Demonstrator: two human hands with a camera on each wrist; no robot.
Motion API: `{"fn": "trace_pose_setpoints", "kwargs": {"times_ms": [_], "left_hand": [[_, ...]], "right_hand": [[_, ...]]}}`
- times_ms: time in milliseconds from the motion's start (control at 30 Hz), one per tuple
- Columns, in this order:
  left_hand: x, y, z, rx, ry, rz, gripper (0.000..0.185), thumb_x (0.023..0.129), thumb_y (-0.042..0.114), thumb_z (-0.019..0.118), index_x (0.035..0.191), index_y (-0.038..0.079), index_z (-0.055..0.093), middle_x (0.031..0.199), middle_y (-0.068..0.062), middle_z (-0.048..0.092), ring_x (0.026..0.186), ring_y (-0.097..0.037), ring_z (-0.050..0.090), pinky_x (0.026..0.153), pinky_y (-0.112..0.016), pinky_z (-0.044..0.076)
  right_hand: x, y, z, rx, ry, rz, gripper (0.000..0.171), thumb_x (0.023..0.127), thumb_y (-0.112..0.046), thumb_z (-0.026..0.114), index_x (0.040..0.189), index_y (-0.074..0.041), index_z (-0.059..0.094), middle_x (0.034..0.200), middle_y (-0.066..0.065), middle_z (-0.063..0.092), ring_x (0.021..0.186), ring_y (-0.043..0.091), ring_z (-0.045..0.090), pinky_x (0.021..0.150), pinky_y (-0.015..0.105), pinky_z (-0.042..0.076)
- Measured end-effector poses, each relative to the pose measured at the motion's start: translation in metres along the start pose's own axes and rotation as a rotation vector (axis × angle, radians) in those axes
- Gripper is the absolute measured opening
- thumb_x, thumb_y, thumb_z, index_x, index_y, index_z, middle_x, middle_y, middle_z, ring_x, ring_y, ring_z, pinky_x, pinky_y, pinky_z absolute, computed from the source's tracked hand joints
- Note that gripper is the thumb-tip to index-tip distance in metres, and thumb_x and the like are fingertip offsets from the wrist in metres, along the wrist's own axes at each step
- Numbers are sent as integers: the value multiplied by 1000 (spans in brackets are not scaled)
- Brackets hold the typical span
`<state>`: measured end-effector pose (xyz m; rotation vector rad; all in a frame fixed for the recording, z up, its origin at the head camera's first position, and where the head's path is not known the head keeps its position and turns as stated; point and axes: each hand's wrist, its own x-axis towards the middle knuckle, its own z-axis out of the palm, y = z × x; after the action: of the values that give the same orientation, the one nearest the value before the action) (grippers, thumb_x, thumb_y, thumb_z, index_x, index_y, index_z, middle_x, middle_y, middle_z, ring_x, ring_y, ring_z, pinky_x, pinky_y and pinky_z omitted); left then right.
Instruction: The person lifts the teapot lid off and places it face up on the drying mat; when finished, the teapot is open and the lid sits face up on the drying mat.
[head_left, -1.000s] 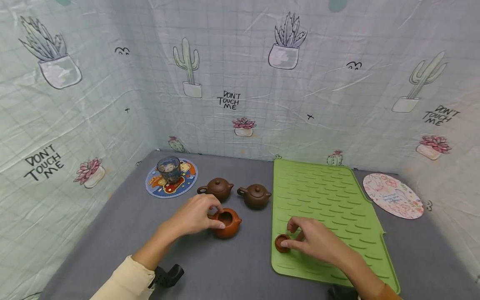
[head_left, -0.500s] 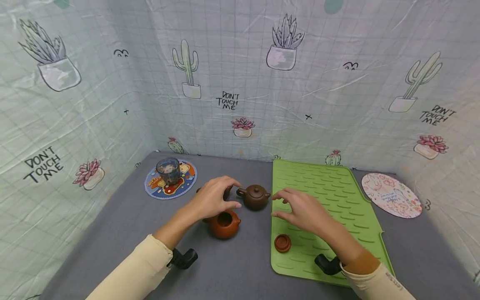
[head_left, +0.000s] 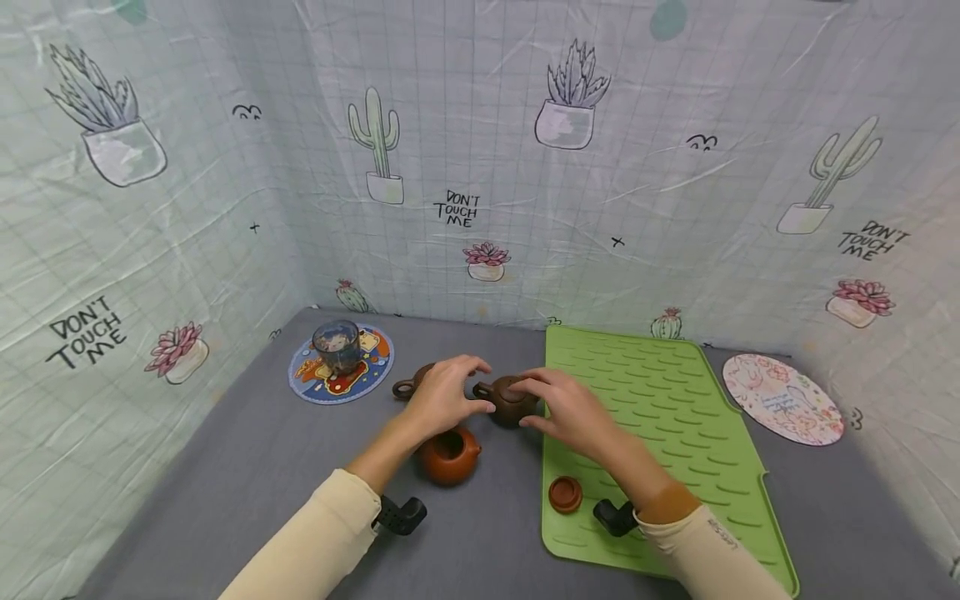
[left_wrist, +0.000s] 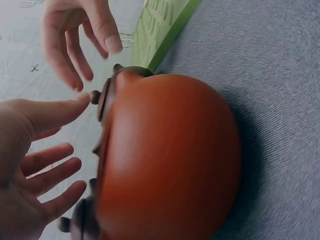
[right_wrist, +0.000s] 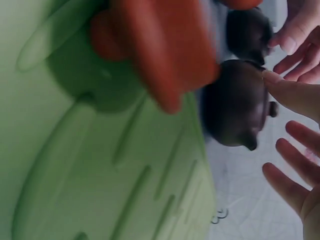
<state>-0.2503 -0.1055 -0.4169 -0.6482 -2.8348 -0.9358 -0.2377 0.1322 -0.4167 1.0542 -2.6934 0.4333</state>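
Observation:
A dark brown lidded teapot (head_left: 512,410) stands beside the green mat's left edge. My right hand (head_left: 567,414) is at its right, fingers spread and fingertips overlapping the pot in the head view. To its left is my left hand (head_left: 442,400), thumb and fingers apart, nothing between them. Behind the left hand a second dark brown teapot (head_left: 406,387) is mostly hidden. A reddish-orange teapot (left_wrist: 170,160) without a lid sits nearest the front, its mouth facing up. Its matching small lid (right_wrist: 170,45) lies upside down on the mat, knob against the green surface.
The green ridged mat (head_left: 637,392) covers the right part of the grey table (head_left: 465,542). A glass (head_left: 337,346) stands on a round blue patterned coaster (head_left: 311,390) at the back left. A pink floral oval mat (head_left: 783,400) lies far right. A printed curtain hangs behind.
My right hand has let go of the orange lid and moved up and left to the dark teapot. My left hand has left the orange teapot and moved right, toward the same dark teapot.

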Motion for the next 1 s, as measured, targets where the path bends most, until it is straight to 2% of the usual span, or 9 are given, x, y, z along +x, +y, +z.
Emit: {"fn": "trace_pose_setpoints", "kwargs": {"times_ms": [300,500,700,1000], "left_hand": [[5,3,15,79,18,-57,43,80,29,88,115,13,71,114,-5,74,101,-24,69,86,-42,56],[7,2,24,99,16,-68,35,79,30,89,105,15,71,106,-2,74,95,-21,70,82,-38,57],[8,0,30,52,-2,-86,34,79,29,89,105,15,71,109,-4,75,99,-24,71,85,-40,57],[11,-1,31,17,14,-97,34,78,27,90,103,14,71,106,-5,77,94,-24,72,81,-38,57]], "right_hand": [[4,9,16,-6,-1,-4,47,83,-21,85,128,-19,72,139,9,66,121,28,68,95,42,59],[4,12,22,-41,-5,-20,48,83,-19,84,129,-17,72,140,9,67,119,28,69,91,40,60],[5,12,24,-25,8,-29,48,83,-20,84,129,-15,72,139,10,67,118,28,70,91,40,60],[6,13,26,19,28,-11,45,83,-19,84,126,-14,74,135,11,69,116,28,71,90,40,61]]}}
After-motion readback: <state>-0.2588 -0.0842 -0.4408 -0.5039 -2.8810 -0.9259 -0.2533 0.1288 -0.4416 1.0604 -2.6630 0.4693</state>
